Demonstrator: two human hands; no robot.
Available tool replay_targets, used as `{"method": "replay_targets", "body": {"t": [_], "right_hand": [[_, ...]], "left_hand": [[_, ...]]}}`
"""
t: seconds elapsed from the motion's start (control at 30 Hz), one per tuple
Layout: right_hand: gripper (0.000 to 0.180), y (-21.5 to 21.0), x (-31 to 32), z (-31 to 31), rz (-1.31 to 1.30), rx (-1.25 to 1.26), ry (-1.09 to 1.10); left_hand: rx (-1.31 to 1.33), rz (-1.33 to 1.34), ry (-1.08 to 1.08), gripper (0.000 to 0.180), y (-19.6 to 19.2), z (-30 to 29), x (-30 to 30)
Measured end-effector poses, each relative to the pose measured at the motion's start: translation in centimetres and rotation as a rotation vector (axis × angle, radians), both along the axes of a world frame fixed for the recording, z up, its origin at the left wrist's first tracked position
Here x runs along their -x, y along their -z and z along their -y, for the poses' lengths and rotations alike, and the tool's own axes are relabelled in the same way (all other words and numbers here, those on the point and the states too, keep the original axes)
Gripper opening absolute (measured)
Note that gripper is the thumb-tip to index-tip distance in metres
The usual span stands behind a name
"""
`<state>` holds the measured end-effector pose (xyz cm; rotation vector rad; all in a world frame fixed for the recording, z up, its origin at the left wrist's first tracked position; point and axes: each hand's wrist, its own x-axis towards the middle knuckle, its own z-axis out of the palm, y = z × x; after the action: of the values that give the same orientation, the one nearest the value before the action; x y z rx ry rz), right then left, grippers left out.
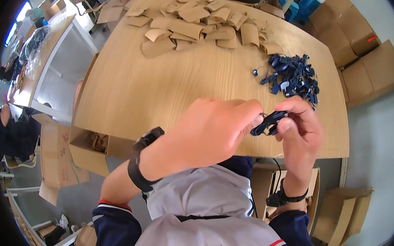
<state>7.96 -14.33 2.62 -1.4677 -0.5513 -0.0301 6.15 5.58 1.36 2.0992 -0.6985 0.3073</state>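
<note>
A small coiled dark cable (pixel 267 127) is held up between my two hands, over the right front part of the table. My right hand (pixel 301 125) pinches the coil between thumb and fingers. From the other side, my left hand (pixel 209 127) has its fingers closed at the coil's left end; the fingertips are partly hidden behind the hand. Just beyond my right hand lies a heap of similar dark coiled cables (pixel 295 76), with one small end (pixel 255 72) sticking out to its left.
Many flat brown paper sleeves (pixel 182 29) are spread across the far side of the wooden table (pixel 124 82). Cardboard boxes stand at left (pixel 58 152), below right (pixel 347 215) and along the right wall (pixel 345 32). Other people sit at a side table (pixel 45 47).
</note>
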Motion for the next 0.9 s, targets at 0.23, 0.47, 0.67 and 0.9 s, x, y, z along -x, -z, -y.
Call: {"method": "replay_targets", "body": {"t": [0.23,0.47,0.67,0.9], "right_hand": [[0.026,1.2,-0.2,0.4,-0.236,0.014,-0.086],[0.015,0.9,-1.2,0.3,0.361,0.024,0.212],[0.025,-0.3,-2.2,2.3,0.737,0.511,0.332],[0.027,-0.9,-4.1,3.7,0.840,0.569,0.345]], "left_hand": [[-0.096,0.285,-0.197,0.010,0.3,1.5,0.2],[-0.129,0.199,-0.112,0.014,-0.1,2.1,-0.3],[-0.209,-0.423,0.076,0.030,-2.5,0.8,-1.9],[-0.411,-0.047,-0.319,0.048,1.5,-3.2,-13.9]]}}
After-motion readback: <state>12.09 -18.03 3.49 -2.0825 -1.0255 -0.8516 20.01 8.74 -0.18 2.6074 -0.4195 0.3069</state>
